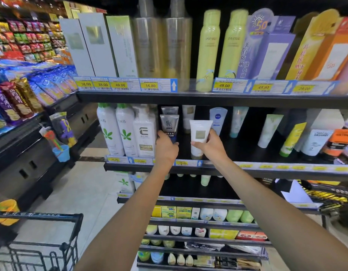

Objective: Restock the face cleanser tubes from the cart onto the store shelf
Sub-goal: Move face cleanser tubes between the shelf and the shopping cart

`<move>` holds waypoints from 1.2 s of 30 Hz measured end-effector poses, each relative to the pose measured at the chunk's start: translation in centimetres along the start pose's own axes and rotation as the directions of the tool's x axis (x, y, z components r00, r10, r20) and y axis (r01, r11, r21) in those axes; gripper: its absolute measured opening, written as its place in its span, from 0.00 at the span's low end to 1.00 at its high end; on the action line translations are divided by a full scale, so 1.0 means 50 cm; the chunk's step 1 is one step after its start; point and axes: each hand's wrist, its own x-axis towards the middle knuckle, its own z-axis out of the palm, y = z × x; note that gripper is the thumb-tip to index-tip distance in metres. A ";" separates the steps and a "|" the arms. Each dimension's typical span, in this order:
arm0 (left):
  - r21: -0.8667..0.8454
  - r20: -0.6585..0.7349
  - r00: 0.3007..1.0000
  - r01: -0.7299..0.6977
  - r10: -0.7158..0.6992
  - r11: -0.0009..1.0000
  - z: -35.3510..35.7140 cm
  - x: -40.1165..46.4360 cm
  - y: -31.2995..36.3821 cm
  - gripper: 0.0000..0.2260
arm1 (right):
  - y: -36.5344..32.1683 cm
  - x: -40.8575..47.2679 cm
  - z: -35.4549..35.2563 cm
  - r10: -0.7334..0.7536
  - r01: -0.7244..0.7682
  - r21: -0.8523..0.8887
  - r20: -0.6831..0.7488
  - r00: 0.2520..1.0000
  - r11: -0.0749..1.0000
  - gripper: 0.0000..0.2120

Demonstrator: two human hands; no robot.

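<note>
Grey tube [169, 127] marked "MEN", left hand [166, 148] gripping; right hand [210, 146] holding white tube [199, 136].

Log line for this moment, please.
left hand grips grey MEN tube | right hand holds white tube upright on shelf

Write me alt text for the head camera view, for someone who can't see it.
A person's right hand holds a white cleanser tube upright at the middle store shelf, while the left hand grips a grey men's tube beside it. White pump bottles stand to the left, and a black cart sits at lower left.
</note>
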 end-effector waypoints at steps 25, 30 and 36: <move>0.573 0.379 0.866 -0.497 0.327 0.652 -0.061 -0.092 -0.045 0.15 | 0.021 0.158 0.116 0.164 -0.218 -0.342 -0.179 0.970 0.914 0.28; 0.569 0.381 0.879 -0.468 0.287 0.676 -0.065 -0.096 -0.039 0.15 | 0.020 0.175 0.123 0.182 -0.235 -0.345 -0.179 0.967 0.909 0.26; 0.557 0.383 0.880 -0.463 0.281 0.690 -0.067 -0.098 -0.036 0.14 | 0.026 0.179 0.121 0.210 -0.248 -0.345 -0.144 0.967 0.905 0.27</move>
